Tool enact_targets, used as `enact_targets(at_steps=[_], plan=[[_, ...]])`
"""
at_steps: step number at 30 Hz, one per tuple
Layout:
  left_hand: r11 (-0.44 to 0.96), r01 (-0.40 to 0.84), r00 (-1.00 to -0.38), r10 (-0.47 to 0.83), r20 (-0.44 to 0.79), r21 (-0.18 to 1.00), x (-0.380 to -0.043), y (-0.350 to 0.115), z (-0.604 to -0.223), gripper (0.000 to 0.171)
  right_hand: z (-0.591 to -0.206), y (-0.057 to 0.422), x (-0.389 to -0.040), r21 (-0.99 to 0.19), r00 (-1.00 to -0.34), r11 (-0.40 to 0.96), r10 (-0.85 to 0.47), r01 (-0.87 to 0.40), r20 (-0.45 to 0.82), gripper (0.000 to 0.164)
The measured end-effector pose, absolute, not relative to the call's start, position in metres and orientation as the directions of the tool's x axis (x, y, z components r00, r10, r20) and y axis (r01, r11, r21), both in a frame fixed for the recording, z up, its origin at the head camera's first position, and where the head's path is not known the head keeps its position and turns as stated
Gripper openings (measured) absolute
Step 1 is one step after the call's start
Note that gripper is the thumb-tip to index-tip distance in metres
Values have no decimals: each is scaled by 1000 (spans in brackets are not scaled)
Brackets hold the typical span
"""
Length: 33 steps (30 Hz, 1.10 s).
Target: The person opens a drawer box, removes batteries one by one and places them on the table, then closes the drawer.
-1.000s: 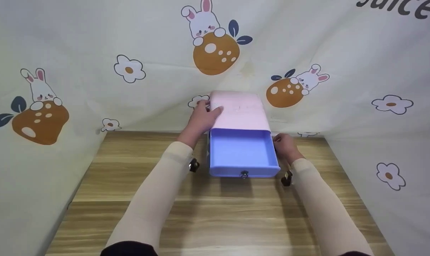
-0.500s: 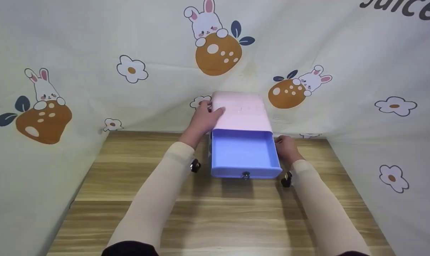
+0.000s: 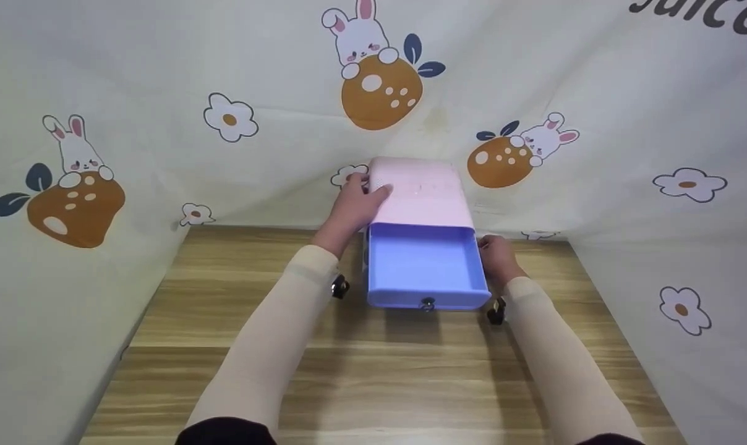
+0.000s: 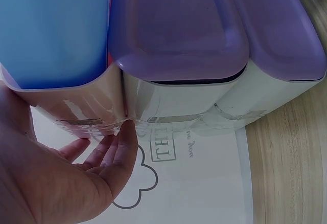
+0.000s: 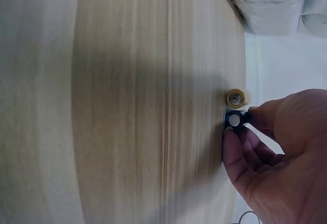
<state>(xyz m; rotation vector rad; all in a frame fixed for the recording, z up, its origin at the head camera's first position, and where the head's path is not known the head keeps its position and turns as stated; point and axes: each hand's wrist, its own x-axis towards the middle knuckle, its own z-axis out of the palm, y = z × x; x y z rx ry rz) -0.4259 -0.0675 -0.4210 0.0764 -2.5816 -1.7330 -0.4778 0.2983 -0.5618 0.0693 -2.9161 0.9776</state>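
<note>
Pale pink plastic is forming the top of a boxy drawer unit (image 3: 423, 191), standing at the back of the wood-grain worktop (image 5: 127, 106), with its rectangular blue drawer (image 3: 426, 256) jutting forward. The left hand (image 3: 352, 207) is gripping the unit's edge, thumb on top, fingers against the side. Right of the unit, the right hand (image 5: 286, 157) is pinching a small round black piece (image 5: 234, 119) with a pale centre, just beside a small yellow roll (image 5: 235, 98). For a secure hold, that hand should probably be squeezing only the black piece, clearing the roll, the left hand bracing the unit.
</note>
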Motion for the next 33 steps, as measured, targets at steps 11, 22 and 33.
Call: enact_targets(at_steps=[11, 22, 33], plan=[[387, -14, -999, -42, 3, 922, -427, -66, -422, 80, -559, 301, -475, -630, -998, 775, -6, -47, 67, 27], [379, -3, -999, -42, 14, 925, -428, -66, -424, 79, -540, 307, -459, -656, -999, 755, 23, -5, 35, 31], [374, -35, -999, -41, -21, 927, -430, -68, -424, 78, -462, 287, -391, -722, -983, 667, -142, -182, 117, 29]])
